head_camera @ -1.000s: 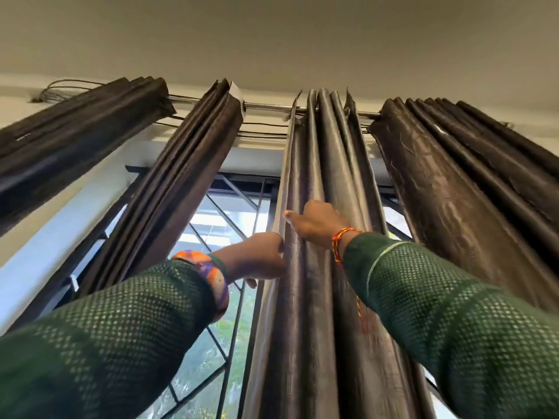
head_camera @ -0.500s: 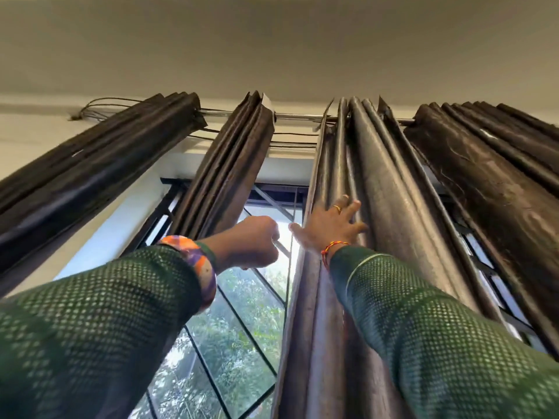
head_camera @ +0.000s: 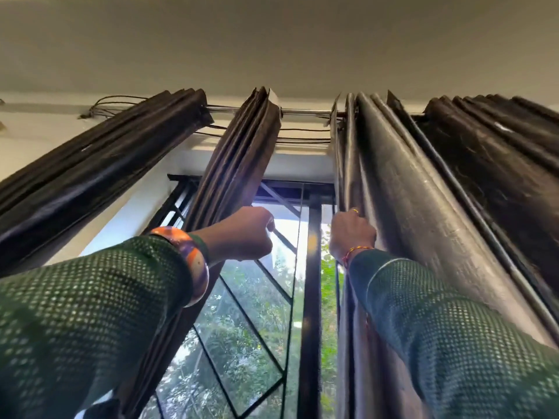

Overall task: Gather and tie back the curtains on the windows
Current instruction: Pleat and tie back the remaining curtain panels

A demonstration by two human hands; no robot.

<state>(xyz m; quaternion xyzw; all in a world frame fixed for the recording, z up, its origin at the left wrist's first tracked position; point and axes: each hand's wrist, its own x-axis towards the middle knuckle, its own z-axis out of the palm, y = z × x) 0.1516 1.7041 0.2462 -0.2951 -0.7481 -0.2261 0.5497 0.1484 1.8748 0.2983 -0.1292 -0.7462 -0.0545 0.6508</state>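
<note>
Right hand point(head_camera: 352, 234): clasping leading edge of curtain point(head_camera: 393, 207) at 3 o'clock of window gap; left hand point(head_camera: 246, 234): clenched, fingers hidden, cannot tell whether holding anything, at 9 o'clock, in front of gathered curtain point(head_camera: 242, 158); rod point(head_camera: 305, 111) at 12; advised: slide folds along rod toward 3 o'clock, stack pleats evenly, avoid downward tugs; tie after

Pale ceiling point(head_camera: 272, 40) above; green trees point(head_camera: 242, 343) outside, black cables point(head_camera: 302, 136) along wall.
</note>
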